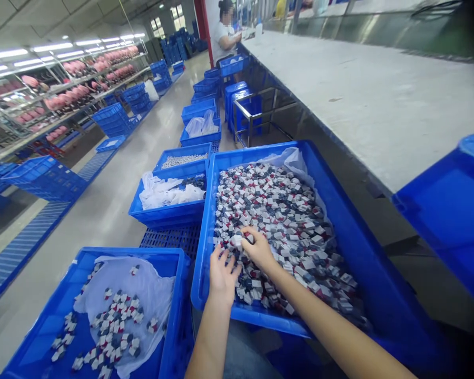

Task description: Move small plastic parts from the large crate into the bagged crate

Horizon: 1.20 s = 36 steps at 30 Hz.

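Observation:
A large blue bin (203,252) in front of me is heaped with small white, dark grey and red plastic pieces (276,200), lying on a thin white plastic liner (296,160). My right hand (259,251) is over the heap, with thumb and fingers pinched on a small white piece (237,241). Close beside it on the left, my left hand (222,273) is open, palm up, its fingers spread near that piece and the bin's left side. A second blue bin (177,295) at the lower left contains fewer such pieces (118,316) on a plastic sheet.
Smaller blue bins (169,216) with white plastic bags line the floor ahead. A long pale worktable (363,89) runs along the right, with a blue container (450,221) at its near corner. A metal frame (249,118) and blue stools stand beneath. Farther off sits a person (224,39).

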Each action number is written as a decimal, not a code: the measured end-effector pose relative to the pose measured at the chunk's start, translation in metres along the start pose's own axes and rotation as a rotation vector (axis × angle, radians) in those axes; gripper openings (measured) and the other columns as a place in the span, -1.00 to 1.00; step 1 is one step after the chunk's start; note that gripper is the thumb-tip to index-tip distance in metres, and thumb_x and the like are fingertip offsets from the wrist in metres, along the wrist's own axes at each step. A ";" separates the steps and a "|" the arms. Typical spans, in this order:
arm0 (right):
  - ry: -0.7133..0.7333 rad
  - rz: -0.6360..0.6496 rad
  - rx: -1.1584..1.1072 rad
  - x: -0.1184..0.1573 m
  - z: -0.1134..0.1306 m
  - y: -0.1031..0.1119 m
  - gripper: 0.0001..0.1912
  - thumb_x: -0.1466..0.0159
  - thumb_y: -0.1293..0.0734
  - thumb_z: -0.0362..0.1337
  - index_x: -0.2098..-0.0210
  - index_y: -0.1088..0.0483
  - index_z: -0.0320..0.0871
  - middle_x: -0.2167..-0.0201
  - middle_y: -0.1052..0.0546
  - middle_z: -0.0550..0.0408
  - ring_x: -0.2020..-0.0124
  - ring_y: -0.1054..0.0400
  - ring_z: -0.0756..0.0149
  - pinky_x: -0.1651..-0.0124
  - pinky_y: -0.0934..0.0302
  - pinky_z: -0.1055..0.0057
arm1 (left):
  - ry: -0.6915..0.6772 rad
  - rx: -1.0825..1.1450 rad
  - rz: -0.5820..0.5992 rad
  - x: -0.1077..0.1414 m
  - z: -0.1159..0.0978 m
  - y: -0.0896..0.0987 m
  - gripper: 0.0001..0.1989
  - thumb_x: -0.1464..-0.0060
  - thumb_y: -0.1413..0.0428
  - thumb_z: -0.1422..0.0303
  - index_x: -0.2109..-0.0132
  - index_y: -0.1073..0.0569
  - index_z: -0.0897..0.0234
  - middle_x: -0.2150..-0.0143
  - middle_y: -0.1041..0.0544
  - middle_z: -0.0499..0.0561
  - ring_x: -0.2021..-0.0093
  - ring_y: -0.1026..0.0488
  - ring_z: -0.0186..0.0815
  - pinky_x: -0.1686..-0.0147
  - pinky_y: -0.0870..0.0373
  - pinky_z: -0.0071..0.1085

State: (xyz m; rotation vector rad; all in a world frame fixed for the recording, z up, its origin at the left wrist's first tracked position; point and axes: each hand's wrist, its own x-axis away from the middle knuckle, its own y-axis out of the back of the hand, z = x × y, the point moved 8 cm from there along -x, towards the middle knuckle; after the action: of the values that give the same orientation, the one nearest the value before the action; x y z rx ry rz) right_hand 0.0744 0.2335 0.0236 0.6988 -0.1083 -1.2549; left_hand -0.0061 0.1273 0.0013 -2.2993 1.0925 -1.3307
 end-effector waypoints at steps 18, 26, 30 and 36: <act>0.332 -0.105 -0.167 0.048 0.111 0.051 -0.60 -0.21 -0.12 -0.31 -0.05 -0.18 -0.02 0.01 -0.35 0.08 -0.04 -0.16 0.18 -0.12 0.20 0.05 | 0.090 0.380 0.396 0.023 0.013 -0.067 -0.57 -0.06 0.21 0.11 0.26 -0.43 0.27 0.22 -0.43 0.01 0.06 -0.34 -0.35 0.02 -0.21 -0.46; 0.093 -0.627 -0.537 0.054 0.088 0.087 -0.70 -0.28 -0.02 -0.34 0.15 -0.31 -0.03 0.29 -0.39 0.14 0.21 -0.27 0.38 0.14 -0.16 0.37 | 0.076 0.480 0.357 0.029 0.015 -0.073 -0.65 0.01 0.07 0.12 0.19 -0.46 0.18 0.29 -0.51 -0.02 0.24 -0.44 -0.30 0.18 -0.34 -0.39; 0.040 -0.646 -0.623 0.053 0.086 0.084 -0.74 -0.27 -0.07 -0.30 0.22 -0.35 -0.07 0.34 -0.40 0.13 0.26 -0.28 0.38 0.18 -0.17 0.40 | 0.059 0.502 0.324 0.033 0.016 -0.071 -0.66 0.02 0.04 0.14 0.16 -0.46 0.16 0.29 -0.52 -0.03 0.27 -0.45 -0.30 0.26 -0.37 -0.41; -0.061 -0.662 -0.940 0.052 0.082 0.086 -0.70 -0.25 -0.01 -0.26 0.27 -0.34 -0.10 0.40 -0.40 0.13 0.33 -0.31 0.37 0.21 -0.20 0.34 | 0.107 0.589 0.326 0.038 0.016 -0.067 -0.65 0.00 0.07 0.13 0.25 -0.49 0.21 0.27 -0.53 0.01 0.16 -0.42 -0.26 0.11 -0.31 -0.36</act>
State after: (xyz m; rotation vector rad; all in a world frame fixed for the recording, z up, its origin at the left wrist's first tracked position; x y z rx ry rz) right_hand 0.1269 0.1636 0.1199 -0.1553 0.6806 -1.7415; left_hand 0.0500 0.1438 0.0543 -1.5733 0.8974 -1.4145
